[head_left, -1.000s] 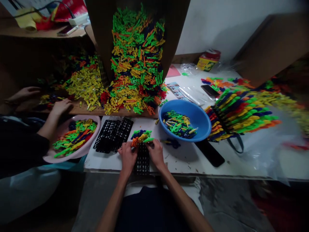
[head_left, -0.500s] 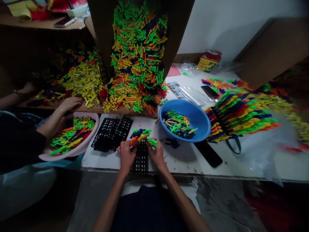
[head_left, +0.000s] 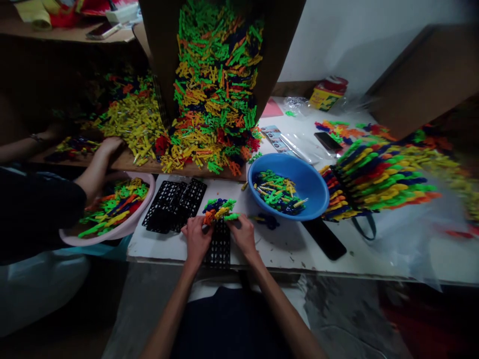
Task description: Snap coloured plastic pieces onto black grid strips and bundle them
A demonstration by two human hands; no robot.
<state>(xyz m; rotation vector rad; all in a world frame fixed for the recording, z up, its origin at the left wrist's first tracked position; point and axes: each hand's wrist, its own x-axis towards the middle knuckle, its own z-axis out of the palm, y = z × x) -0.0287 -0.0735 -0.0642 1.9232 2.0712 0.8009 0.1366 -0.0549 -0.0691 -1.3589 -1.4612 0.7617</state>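
A black plastic grid (head_left: 218, 249) lies in front of me at the table's near edge. Small blue, green, orange and yellow plastic pieces (head_left: 219, 207) stand bunched at its far end. Along the grid's left side, my left hand (head_left: 197, 238) is closed on its edge, fingertips beside the orange piece. My right hand (head_left: 242, 233) pinches a bright green plastic piece (head_left: 231, 217) at the right of the bunch. The grip's exact contact with the grid is partly hidden.
More black grids (head_left: 174, 207) lie to the left. A blue basin (head_left: 312, 184) of pieces stands right, beside a filled grid (head_left: 381, 182) and a black phone (head_left: 325, 239). A heap of pieces (head_left: 217, 99) rises behind. A co-worker's arm (head_left: 95, 169) reaches over a pink basin (head_left: 145, 204).
The green piece in my right hand has turned from slanting to lying nearly level, closer to the bunch. My left hand stays in place. The co-worker's hand has shifted slightly left and farther back.
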